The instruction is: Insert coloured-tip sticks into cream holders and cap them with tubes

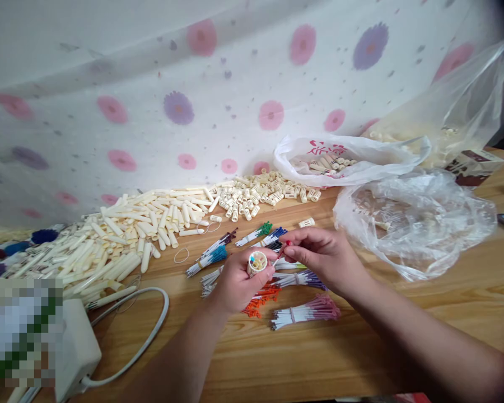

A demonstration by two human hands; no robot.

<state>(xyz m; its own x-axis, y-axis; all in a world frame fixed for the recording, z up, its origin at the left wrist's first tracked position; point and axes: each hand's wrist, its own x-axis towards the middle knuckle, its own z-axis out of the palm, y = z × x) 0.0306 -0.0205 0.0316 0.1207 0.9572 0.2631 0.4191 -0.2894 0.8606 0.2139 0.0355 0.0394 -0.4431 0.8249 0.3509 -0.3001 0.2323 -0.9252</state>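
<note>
My left hand (231, 285) is wrapped round a short cream plastic tube (251, 271), its open end facing up toward me. Several coloured bits show inside the tube's mouth. Close to its right, my right hand (327, 260) pinches a thin stick with a red tip (288, 243) between thumb and fingertips; the stick slants toward the tube. Bundles of similar white sticks lie around and below my hands: a blue-tipped bundle (210, 259), a green-tipped bundle (255, 234), a purple-tipped bundle (302, 279), a pink-tipped bundle (306, 313) and orange-tipped sticks (262, 299), partly hidden by my left hand.
Long cream tubes (151, 224) are heaped at the left, with short slotted tubes (256, 193) at the back. One slotted piece (306, 223) lies apart. A white bag (386, 162) and a clear bag (420, 235) lie right. A white device (78, 347) with a cable (151, 341) stands front left.
</note>
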